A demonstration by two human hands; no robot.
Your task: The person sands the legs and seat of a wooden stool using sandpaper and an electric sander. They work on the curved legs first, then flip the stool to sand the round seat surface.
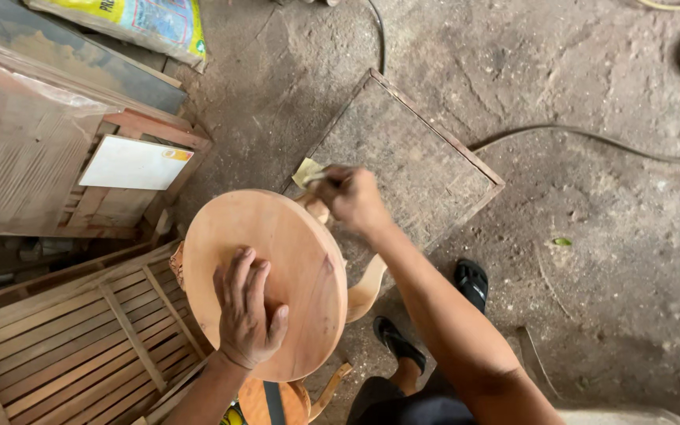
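Dusty concrete floor [592, 236]; left hand [245, 311] flat on smooth round wooden seat [277, 260].

left hand [245, 311] flat on round stool [269, 275]

A: Any packages here?
B: One sack [131, 20] lies at the top left edge, on the dirt floor. It is yellow, with pale blue and green patches and dark print.
A: Labels or signs?
B: A white card [134, 163] lies flat on the wooden frame at the left. It is rectangular, slightly tilted, with a small orange-yellow mark in its upper right corner.
A: Screens?
B: None in view.
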